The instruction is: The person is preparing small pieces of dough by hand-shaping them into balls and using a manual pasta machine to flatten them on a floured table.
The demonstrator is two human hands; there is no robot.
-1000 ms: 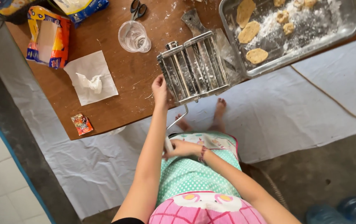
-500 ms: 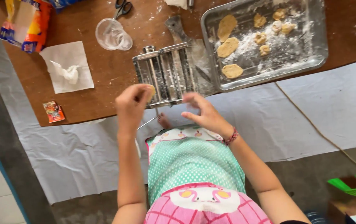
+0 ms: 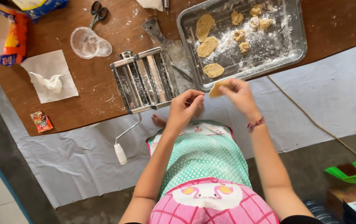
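As the camera looks straight down over the near table edge, here is how it lies:

Right hand: the right hand (image 3: 238,93) pinches a flat dough piece (image 3: 217,89) by its edge, fingers closed narrow on it, likely so the thin round hangs free and does not fold.

Dough piece: it sits in the air just off the tray's near rim, over the near edge of the table (image 3: 82,95), between tray and roller.

Left hand: the left hand (image 3: 184,110) hovers just beside the roller's near right corner, fingertips curled loosely together; I cannot tell whether they hold anything, and they look apart from the dough.

Roller: the metal pasta roller (image 3: 144,79) stands at the near table edge, its crank handle (image 3: 120,152) hanging down past the edge, which looks like the reason for that spot, so the crank has room to swing.

Tray: the steel tray (image 3: 296,39) lies at the far right of the table, touching a floured board beside the roller; flat rounds and small lumps rest in loose flour, presumably to stop sticking.

Cup: a clear plastic cup (image 3: 87,43) lies on its side, left of the roller towards the far edge.

Scissors: scissors (image 3: 98,12) rest at the far edge.

Napkin: a white napkin (image 3: 49,76) with a crumpled wad sits towards the left edge.

Floor: a pale sheet (image 3: 61,166) covers it under the table.
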